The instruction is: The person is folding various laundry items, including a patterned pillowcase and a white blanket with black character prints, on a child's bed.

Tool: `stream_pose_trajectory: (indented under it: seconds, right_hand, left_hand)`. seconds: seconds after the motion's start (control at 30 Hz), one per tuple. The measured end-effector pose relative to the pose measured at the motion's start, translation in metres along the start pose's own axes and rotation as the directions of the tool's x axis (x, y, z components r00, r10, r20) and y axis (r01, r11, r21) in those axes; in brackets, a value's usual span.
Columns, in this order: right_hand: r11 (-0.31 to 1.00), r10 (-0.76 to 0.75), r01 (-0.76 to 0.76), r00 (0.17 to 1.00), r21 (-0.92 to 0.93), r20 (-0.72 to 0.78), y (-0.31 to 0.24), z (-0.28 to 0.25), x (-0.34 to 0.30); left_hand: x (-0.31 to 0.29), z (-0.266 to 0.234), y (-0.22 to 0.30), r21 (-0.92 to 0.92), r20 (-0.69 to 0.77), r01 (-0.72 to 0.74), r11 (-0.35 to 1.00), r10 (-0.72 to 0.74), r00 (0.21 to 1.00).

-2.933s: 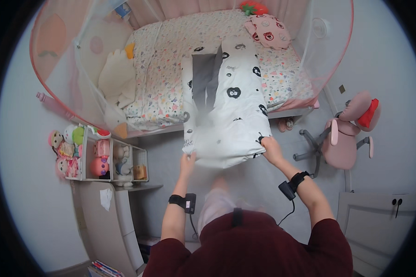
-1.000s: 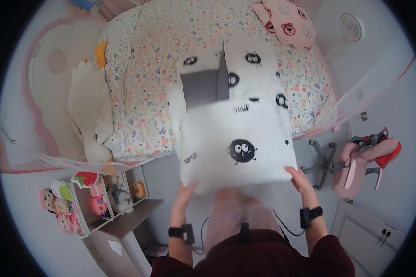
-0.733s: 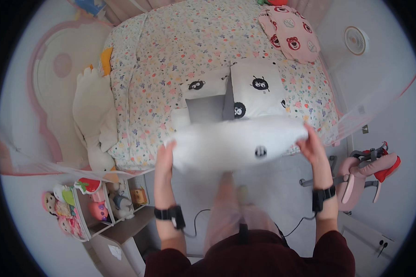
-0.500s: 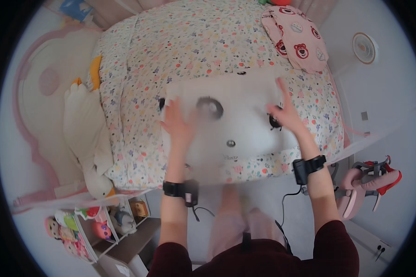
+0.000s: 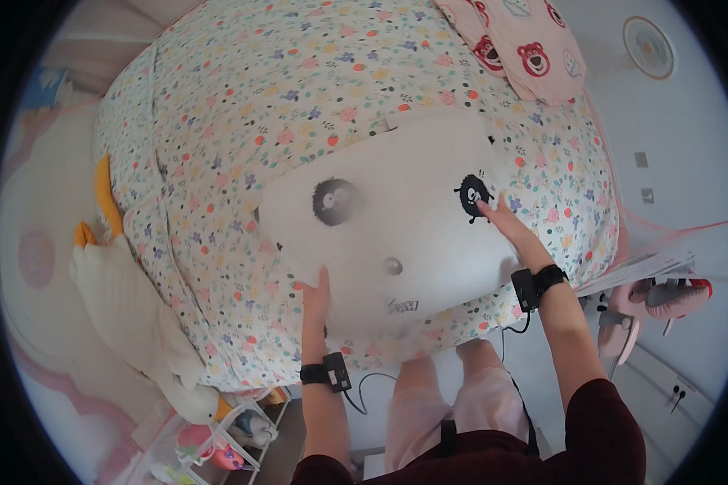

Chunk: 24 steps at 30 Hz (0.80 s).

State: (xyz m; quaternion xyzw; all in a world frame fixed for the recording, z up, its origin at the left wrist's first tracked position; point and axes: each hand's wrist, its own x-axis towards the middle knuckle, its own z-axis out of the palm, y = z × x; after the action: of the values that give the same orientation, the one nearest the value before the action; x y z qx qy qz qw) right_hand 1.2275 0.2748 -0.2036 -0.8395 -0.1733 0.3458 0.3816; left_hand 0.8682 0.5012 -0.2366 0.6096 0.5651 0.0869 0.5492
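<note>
A white pillow (image 5: 412,218) printed with fuzzy black round creatures lies at a slant on the flowered bedding near the bed's front edge. At its near left side is my left hand (image 5: 315,299), thumb apart from the fingers, which are partly hidden. My right hand (image 5: 505,220) is at the pillow's right side, its thumb over the printed black figure and a finger pointing up along the edge. That hand looks spread rather than closed, with its other fingers hard to see. A haze blurs part of the pillow's middle.
A white plush goose (image 5: 129,307) with yellow feet lies along the bed's left side. Pink bear-print fabric (image 5: 534,56) rests at the far right. Sheer netting (image 5: 663,250) hangs at the right, near a pink chair (image 5: 623,323). Toy shelves (image 5: 247,436) stand at lower left.
Both hands have come down: the left moved toward me to the pillow's near left side, the right slightly nearer along its right side. The pillow now sits more tilted, and the view has turned.
</note>
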Motion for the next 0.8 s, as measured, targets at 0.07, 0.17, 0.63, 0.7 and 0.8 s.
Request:
stream_pose_trajectory:
  seconds: [0.07,0.17,0.63,0.7,0.8]
  right_hand:
    - [0.876,0.265,-0.369,0.906,0.312,0.329,-0.023,0.000,-0.014]
    - [0.844,0.301,-0.435,0.868,0.313,0.395,-0.036,0.002,-0.042]
    - [0.185,0.492,0.220,0.823,0.958,-0.284,-0.025,-0.178,-0.183]
    - [0.102,0.517,0.279,0.805,0.955,-0.290,0.017,-0.194,-0.170]
    - [0.022,0.453,0.390,0.817,0.920,-0.357,0.084,-0.215,-0.145]
  left_hand:
    - [-0.006,0.006,0.021,-0.104,0.036,0.142,0.984,-0.139,0.990]
    - [-0.004,0.022,0.034,-0.181,0.134,0.261,0.948,-0.239,0.962]
    - [-0.016,0.243,0.349,0.043,0.535,-0.527,0.848,0.426,0.730]
    - [-0.020,0.299,0.431,0.034,0.706,-0.677,0.735,0.461,0.537]
    - [-0.025,0.393,0.482,-0.023,0.787,-0.739,0.674,0.468,0.402]
